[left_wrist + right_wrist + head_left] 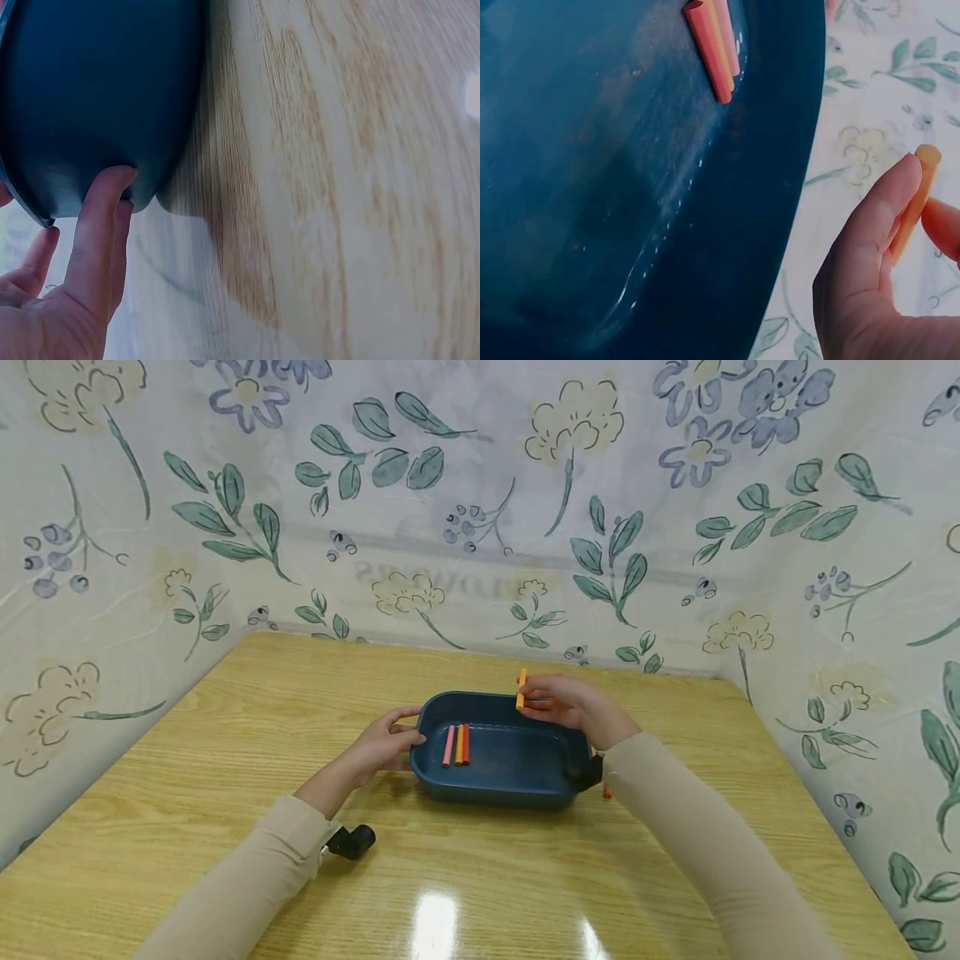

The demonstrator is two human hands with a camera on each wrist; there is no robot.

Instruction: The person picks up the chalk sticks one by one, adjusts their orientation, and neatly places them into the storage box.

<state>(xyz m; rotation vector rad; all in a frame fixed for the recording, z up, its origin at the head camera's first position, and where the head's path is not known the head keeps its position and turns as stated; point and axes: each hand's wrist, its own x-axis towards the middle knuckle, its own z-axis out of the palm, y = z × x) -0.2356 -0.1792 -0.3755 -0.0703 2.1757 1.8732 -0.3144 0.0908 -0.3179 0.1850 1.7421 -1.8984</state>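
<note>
Beige fabric comes first in my feed: the left sleeve (247,868) and right sleeve (697,835) reach in from the near side of the tray (525,760), over a wood-grain tabletop (480,852). A black wrist camera (352,842) sits at the left cuff. Just outside the tray's right end I make out a loose red stick (607,790), partly hidden by the right cuff; I'd keep that forearm high, since a brush might roll it.

At the tray's left end, the left hand (386,743) grips the wall, thumb at the rim and fingers against the outside. That looks like a sound brace to me, firm without tipping anything. Inside the tray's left half lie a pink stick (447,747), an orange stick (460,745) and a red stick (467,743), in a row.

Farther off, at the tray's far rim, the right hand (566,697) pinches a second orange stick (521,689) between thumb and fingers. I can't judge its height over the rim. To place it neatly, I'd lay it parallel to the row and part the fingers only once it touches the tray's floor.

Behind the tray hangs flower-print cloth (487,627).
</note>
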